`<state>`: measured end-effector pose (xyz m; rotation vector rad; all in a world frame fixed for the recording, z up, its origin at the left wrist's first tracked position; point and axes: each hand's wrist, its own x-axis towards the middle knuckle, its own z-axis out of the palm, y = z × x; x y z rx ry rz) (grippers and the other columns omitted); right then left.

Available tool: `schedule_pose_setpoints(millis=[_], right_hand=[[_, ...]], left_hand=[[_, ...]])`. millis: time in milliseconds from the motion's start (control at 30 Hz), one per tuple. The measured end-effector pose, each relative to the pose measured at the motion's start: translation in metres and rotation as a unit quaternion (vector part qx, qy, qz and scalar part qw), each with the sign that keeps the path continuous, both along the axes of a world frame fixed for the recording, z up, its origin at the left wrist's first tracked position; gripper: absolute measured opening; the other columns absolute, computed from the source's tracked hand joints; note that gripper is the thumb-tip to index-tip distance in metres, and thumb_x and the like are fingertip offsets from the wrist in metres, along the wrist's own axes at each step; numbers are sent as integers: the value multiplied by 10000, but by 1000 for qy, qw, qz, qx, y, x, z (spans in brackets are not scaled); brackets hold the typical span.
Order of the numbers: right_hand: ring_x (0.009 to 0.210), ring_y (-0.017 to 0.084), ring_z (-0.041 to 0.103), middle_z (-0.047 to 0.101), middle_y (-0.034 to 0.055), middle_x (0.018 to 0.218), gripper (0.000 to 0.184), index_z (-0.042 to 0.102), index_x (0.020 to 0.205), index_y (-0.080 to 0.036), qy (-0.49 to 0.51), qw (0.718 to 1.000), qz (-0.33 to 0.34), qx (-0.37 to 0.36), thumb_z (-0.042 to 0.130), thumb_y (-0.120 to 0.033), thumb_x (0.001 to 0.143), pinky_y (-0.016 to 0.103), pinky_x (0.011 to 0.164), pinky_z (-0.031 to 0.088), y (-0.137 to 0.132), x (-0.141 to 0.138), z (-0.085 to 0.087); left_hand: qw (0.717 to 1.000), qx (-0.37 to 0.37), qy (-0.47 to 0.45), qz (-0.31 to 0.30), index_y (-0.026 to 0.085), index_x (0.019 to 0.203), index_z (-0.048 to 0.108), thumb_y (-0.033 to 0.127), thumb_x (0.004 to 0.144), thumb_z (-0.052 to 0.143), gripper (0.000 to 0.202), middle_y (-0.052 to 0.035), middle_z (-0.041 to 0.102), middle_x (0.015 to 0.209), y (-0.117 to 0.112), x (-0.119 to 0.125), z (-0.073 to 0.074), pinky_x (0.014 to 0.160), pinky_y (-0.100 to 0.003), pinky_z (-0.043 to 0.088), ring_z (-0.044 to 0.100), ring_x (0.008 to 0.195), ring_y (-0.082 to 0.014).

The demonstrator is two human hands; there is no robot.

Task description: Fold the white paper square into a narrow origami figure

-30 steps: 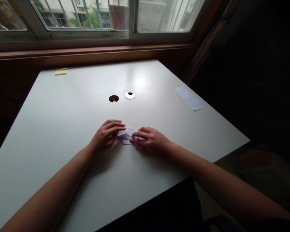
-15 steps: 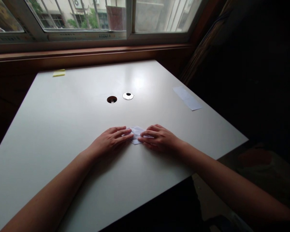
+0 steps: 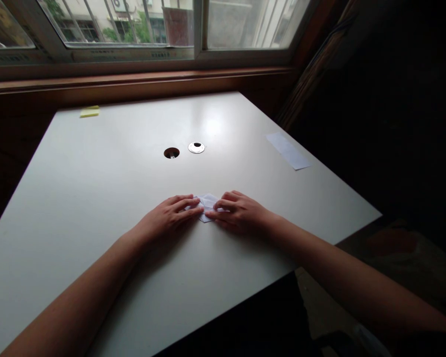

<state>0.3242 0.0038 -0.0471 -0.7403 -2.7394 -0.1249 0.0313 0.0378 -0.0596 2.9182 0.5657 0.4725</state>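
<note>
A small piece of folded white paper [image 3: 208,201] lies on the white table in front of me, with crease lines and angled edges showing. My left hand [image 3: 171,212] grips its left side, fingers extended over the top and the thumb hidden. On the right side, my right hand [image 3: 238,210] is closed on the paper with bent fingers, the index fingertip pressing near the middle. The fingers of both hands cover parts of the paper's sides and lower edge.
A flat white paper strip [image 3: 289,151] lies near the table's right edge. Yellow sticky notes [image 3: 89,112] sit at the far left corner. A round cable hole [image 3: 171,153] opens in the table [image 3: 107,163], its silver cover [image 3: 196,148] beside it. Beyond stands a window [image 3: 126,25].
My right hand has shifted slightly left along the paper, its fingertips closer to my left hand's. My left hand stays almost in place.
</note>
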Motion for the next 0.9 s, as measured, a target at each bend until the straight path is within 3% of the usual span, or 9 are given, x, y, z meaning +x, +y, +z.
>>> schedule_pose_setpoints(millis=[200,433,667,900], right_hand=[[843,167,494,634,55,961,318,600,1272,-254,-22,999,11,24,517,-321,972,309,775,363,4,-9,5],[848,171,479,632,58,985,301,603,1257,-262,-31,999,-10,34,496,-338,987,309,751,346,2,-13,5],[903,182,524,638,79,1057,323,587,1285,-225,-14,1000,-19,22,501,-275,978,327,810,439,-6,-8,-1],[995,195,592,661,107,1110,329,601,1262,-143,20,999,33,6,515,-197,949,364,893,533,-5,4,-2]], left_hand=[[1000,-10,0,-1,259,1426,474,155,947,502,491,-87,557,1394,-2,-1,4,1081,-447,474,450,1349,-253],[1000,3,13,14,265,1486,383,194,979,462,519,-97,535,1411,-2,0,0,1088,-462,450,438,1357,-256],[995,38,75,52,340,1488,372,284,1013,422,480,-30,448,1512,-7,1,2,1075,-441,394,398,1386,-262],[994,51,89,37,271,1482,397,237,1021,373,463,-1,429,1523,-10,5,4,1087,-415,344,352,1425,-254]])
